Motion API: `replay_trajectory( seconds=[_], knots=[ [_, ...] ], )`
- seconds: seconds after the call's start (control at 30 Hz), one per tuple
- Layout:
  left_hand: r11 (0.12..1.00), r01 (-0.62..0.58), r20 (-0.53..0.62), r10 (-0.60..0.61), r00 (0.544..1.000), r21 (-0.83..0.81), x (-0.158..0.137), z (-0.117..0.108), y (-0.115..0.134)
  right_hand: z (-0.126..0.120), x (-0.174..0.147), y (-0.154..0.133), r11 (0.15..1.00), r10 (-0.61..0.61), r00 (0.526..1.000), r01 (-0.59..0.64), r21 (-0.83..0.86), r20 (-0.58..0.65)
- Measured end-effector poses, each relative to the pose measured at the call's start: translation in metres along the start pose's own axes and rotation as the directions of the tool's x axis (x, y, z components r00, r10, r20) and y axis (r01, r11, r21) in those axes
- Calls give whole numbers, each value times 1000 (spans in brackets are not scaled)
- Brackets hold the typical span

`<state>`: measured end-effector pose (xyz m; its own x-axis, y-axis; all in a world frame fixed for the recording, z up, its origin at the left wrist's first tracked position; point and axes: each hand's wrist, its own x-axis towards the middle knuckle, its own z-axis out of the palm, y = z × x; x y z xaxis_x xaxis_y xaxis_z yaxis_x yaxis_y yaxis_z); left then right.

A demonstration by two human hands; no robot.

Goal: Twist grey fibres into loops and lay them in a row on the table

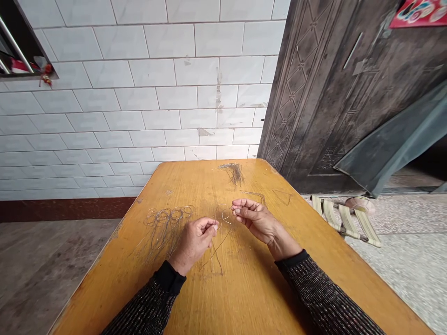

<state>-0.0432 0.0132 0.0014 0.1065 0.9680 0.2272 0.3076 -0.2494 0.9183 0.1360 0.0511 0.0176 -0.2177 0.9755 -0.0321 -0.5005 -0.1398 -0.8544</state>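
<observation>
Both hands are over the middle of a wooden table, pinching a thin wire (226,219) that bends into a loop between them. My left hand (196,241) has thumb and forefinger pressed together on one side of the loop. On the other side, my right hand (255,220) grips it between thumb and fingertips. Thin wire ends hang below the hands toward the tabletop. Beside my left hand lies a pile of looped wires (166,223), their long tails spread toward me. Farther back rests a bundle of bent wires (236,173).
The wooden table (244,298) reaches to a white tiled wall (157,74). A few loose wires (253,193) lie right of centre. A dark carved door (314,93) with a grey curtain (394,139) stands at right. A strapped seat (349,216) is beside the table.
</observation>
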Motion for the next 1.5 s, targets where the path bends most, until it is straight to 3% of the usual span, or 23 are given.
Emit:
replay_trajectory(
  seconds=[0.13,0.37,0.47,0.57,0.63,0.7,0.8,0.93,1.03,1.13,1.27,1.3,1.33,1.43,1.5],
  knots=[
    [1000,-1,-27,2,1000,9,-1,1,4,6,-3,1,998,-36,999,35,-47,-13],
    [998,-45,-117,50,992,39,0,-1,6,24,-14,5,929,-312,950,300,-217,-24],
    [998,-52,-130,56,990,37,-1,0,5,29,-19,12,847,-442,897,413,-335,-14],
    [998,-56,-113,59,992,26,-2,0,4,32,-22,18,742,-528,846,501,-446,71],
    [999,-48,-103,46,994,-18,-2,-1,5,33,-23,17,733,-516,849,506,-456,113],
    [995,-38,-125,26,992,-93,-1,-5,6,31,-24,10,798,-437,892,445,-407,117],
    [981,-55,-236,9,972,-188,3,-12,7,22,-24,-7,913,-211,967,246,-327,141],
    [964,-85,-330,-3,944,-251,8,-18,4,0,-18,-18,912,33,984,41,-408,174],
    [966,-71,-270,1,963,-250,7,-14,2,-15,-11,-8,841,139,978,-33,-539,157],
    [958,-39,-137,-1,991,-283,3,-8,2,-22,-4,7,719,160,979,-29,-694,125],
    [915,34,64,-9,998,-401,-4,-2,3,-17,-5,9,445,0,986,149,-883,167],
    [905,49,103,-5,995,-423,-5,-1,3,-14,-6,7,421,-48,984,176,-890,172],
    [895,60,134,0,991,-441,-7,0,3,-11,-8,4,443,-81,983,183,-878,164],
    [884,87,196,5,981,-459,-9,3,4,-3,-12,-4,691,-94,989,147,-708,114],
    [907,83,190,-3,982,-413,-10,5,4,0,-13,-7,801,-146,987,157,-577,66]
  ],
)
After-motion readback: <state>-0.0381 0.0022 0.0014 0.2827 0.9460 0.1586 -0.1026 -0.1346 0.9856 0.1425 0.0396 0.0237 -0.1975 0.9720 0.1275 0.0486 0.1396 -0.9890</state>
